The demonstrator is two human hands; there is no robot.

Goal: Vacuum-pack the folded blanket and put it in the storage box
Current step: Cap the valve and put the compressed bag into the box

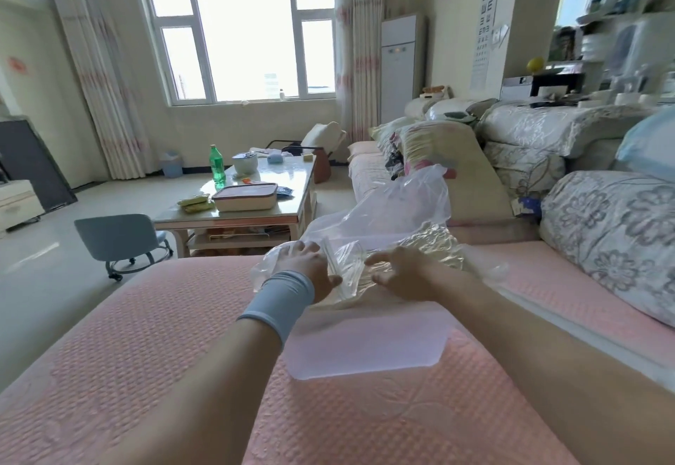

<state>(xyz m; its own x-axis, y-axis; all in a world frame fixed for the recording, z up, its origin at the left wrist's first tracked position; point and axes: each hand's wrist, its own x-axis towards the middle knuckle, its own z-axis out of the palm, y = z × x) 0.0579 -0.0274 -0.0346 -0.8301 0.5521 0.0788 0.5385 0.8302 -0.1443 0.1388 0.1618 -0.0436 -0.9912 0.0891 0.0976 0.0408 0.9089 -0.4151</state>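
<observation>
A clear plastic vacuum bag [398, 208] lies crumpled across the pink sofa cover [153, 347]; its flat, milky end [365, 344] reaches toward me. My left hand [308, 269], with a grey-blue wristband, lies palm down with spread fingers on the bag's left part. My right hand [400, 274] has bent fingers, and its forefinger and thumb pinch the plastic at a raised fold between the two hands. A yellowish folded blanket or cushion [442, 157] leans on the sofa behind the bag; I cannot tell which it is.
Flowered cushions [613, 230] line the sofa back on the right. To the left stands a glass-topped coffee table [296, 187] with a lidded white box [244, 198] and a green bottle [216, 165]. A small wheeled blue stool [117, 238] stands on the floor.
</observation>
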